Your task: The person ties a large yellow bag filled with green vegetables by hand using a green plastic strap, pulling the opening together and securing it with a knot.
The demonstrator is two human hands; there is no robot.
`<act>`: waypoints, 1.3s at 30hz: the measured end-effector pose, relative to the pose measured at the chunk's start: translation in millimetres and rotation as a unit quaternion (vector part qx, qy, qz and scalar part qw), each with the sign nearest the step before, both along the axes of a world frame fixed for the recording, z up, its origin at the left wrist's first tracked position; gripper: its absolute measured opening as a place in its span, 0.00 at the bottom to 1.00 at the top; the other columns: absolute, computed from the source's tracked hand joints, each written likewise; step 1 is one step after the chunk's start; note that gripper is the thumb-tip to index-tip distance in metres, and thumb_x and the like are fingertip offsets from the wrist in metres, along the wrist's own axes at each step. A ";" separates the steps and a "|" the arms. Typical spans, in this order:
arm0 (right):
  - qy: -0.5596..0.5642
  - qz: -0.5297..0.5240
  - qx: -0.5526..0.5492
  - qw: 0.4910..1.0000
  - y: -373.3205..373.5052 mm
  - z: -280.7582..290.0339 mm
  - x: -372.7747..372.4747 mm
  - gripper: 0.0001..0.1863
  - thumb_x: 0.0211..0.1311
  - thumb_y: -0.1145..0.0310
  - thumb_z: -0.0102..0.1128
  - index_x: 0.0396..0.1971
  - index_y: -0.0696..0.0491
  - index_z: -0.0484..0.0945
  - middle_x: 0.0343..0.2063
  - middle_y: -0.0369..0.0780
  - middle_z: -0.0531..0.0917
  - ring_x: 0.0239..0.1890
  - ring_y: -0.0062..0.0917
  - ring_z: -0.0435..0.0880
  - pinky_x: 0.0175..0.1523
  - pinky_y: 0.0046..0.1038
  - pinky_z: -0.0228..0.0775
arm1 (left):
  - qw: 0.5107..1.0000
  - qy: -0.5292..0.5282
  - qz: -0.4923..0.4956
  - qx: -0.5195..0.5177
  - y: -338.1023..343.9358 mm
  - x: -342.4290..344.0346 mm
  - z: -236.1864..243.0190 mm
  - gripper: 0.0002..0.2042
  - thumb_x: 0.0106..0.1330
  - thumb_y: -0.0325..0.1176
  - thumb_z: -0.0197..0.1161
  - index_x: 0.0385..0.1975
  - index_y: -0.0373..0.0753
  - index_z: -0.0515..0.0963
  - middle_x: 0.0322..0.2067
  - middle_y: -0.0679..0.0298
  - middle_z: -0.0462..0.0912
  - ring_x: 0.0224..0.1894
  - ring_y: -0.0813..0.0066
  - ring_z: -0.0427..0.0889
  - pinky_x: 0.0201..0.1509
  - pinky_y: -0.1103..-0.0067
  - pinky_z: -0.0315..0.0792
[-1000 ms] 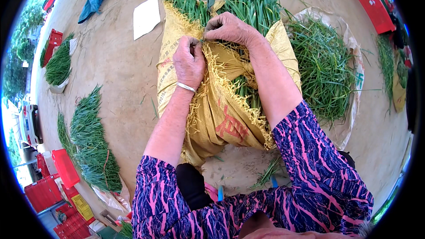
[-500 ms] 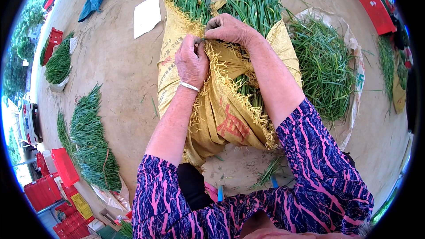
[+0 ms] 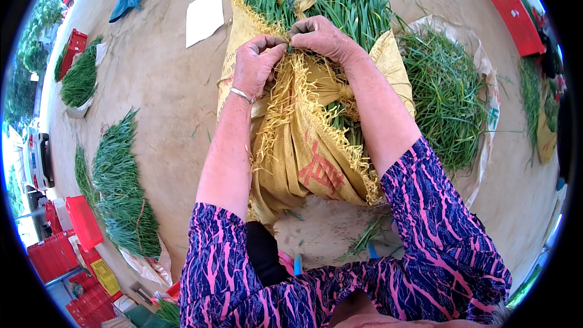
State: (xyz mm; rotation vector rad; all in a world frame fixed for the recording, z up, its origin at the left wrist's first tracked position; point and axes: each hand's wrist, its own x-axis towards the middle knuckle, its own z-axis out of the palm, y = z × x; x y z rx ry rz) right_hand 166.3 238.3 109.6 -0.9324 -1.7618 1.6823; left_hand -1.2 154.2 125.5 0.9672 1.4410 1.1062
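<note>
While the yellow woven sack [image 3: 303,146] is already wrapped round the bundle of long green leaves [image 3: 352,6], its frayed edges drawn together and one knot [image 3: 344,94] tied just below the right wrist, the upper end looks unfinished: green tips poke out beyond the fingers. Both forearms reach forward, wrists bent inward. The left hand [image 3: 255,64] and right hand [image 3: 319,36] meet knuckle to knuckle, each pinching the sack's fringe [image 3: 285,85] between them. To the right of the right arm lies a loose heap of greens [image 3: 446,94] on another sack.
</note>
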 end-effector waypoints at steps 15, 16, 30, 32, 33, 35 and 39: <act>-0.011 0.022 0.010 1.000 4.3 0.5 7.3 0.06 0.48 0.71 0.62 0.25 0.57 0.81 0.22 0.27 0.77 0.26 0.11 0.71 0.33 0.18 0.65 | 0.988 0.029 -0.060 0.136 14.1 3.4 -19.1 0.06 0.58 0.25 0.64 0.34 0.37 0.78 0.24 0.72 0.80 0.14 0.92 0.65 0.14 0.89 0.56; -0.007 0.018 0.008 1.000 3.4 1.3 6.5 0.05 0.48 0.71 0.61 0.25 0.57 0.81 0.22 0.27 0.77 0.26 0.11 0.71 0.34 0.19 0.65 | 0.992 0.026 -0.061 0.109 12.7 0.3 -20.7 0.06 0.58 0.24 0.64 0.34 0.38 0.78 0.25 0.72 0.80 0.15 0.92 0.66 0.14 0.89 0.57; 0.047 0.032 0.000 0.998 8.2 1.3 18.9 0.07 0.52 0.71 0.68 0.30 0.58 0.82 0.25 0.30 0.81 0.29 0.12 0.74 0.37 0.19 0.69 | 0.980 0.018 -0.006 0.199 10.1 7.6 -28.1 0.06 0.54 0.18 0.64 0.29 0.36 0.77 0.28 0.71 0.81 0.29 0.89 0.77 0.34 0.88 0.74; 0.026 0.042 -0.006 0.999 5.0 3.1 22.6 0.05 0.54 0.72 0.66 0.28 0.56 0.80 0.24 0.29 0.79 0.28 0.11 0.73 0.36 0.17 0.66 | 0.977 0.050 -0.003 0.207 9.0 8.9 -28.8 0.06 0.54 0.18 0.64 0.28 0.37 0.77 0.27 0.72 0.80 0.28 0.90 0.76 0.33 0.89 0.72; 0.016 0.048 -0.010 0.999 2.5 5.9 23.1 0.05 0.54 0.72 0.65 0.28 0.55 0.79 0.23 0.28 0.77 0.28 0.11 0.72 0.36 0.16 0.65 | 0.975 0.067 -0.002 0.210 8.1 9.3 -28.6 0.06 0.54 0.18 0.64 0.28 0.37 0.77 0.26 0.73 0.79 0.27 0.90 0.75 0.32 0.89 0.72; 0.030 0.058 -0.028 0.997 0.7 8.1 24.5 0.05 0.53 0.72 0.66 0.28 0.55 0.79 0.23 0.28 0.78 0.27 0.11 0.73 0.35 0.17 0.66 | 0.975 0.078 -0.005 0.209 6.8 8.7 -29.2 0.06 0.55 0.18 0.63 0.29 0.37 0.76 0.28 0.72 0.79 0.29 0.90 0.76 0.35 0.89 0.72; 0.111 0.046 -0.077 0.990 7.5 1.1 26.5 0.05 0.53 0.72 0.64 0.29 0.56 0.81 0.24 0.30 0.80 0.28 0.12 0.75 0.34 0.18 0.67 | 0.976 0.037 -0.006 0.216 7.4 9.0 -33.1 0.08 0.56 0.17 0.62 0.32 0.36 0.75 0.33 0.69 0.80 0.34 0.87 0.78 0.42 0.87 0.74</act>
